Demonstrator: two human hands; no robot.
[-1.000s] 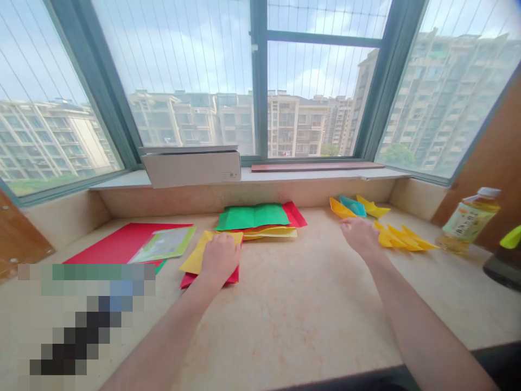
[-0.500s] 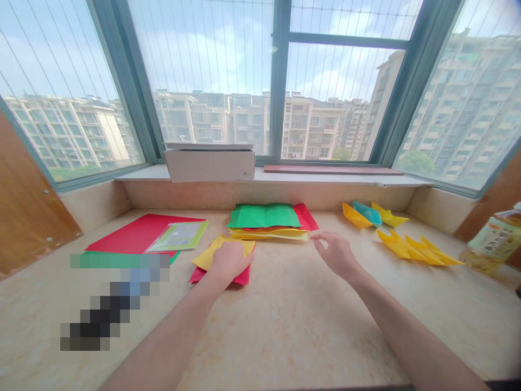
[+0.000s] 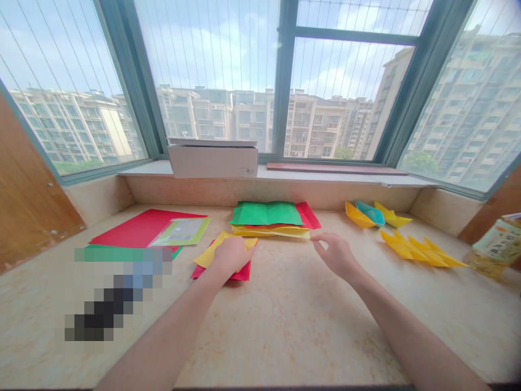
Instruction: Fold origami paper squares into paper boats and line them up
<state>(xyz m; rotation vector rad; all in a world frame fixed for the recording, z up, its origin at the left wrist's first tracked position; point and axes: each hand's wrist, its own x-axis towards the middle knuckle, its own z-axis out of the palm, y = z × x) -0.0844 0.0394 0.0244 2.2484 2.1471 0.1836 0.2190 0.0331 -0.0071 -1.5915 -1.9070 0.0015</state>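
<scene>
Head view: yellow paper (image 3: 208,251) being covered by left hand (image 3: 231,254), lying on red sheets (image 3: 241,273) on bench (image 3: 285,320); fingertips being hidden, pinch cannot be told. Right hand (image 3: 336,253) being held half-curled, thumb and forefinger just beside right end of pale yellow paper (image 3: 298,234) below green sheet (image 3: 266,213); contact cannot be told. Paper being judged light, thin, easily creased, best taken by loose edge. Print being shown on packet (image 3: 183,231), box (image 3: 214,162), bottle (image 3: 497,241): too blurred for reading.
</scene>
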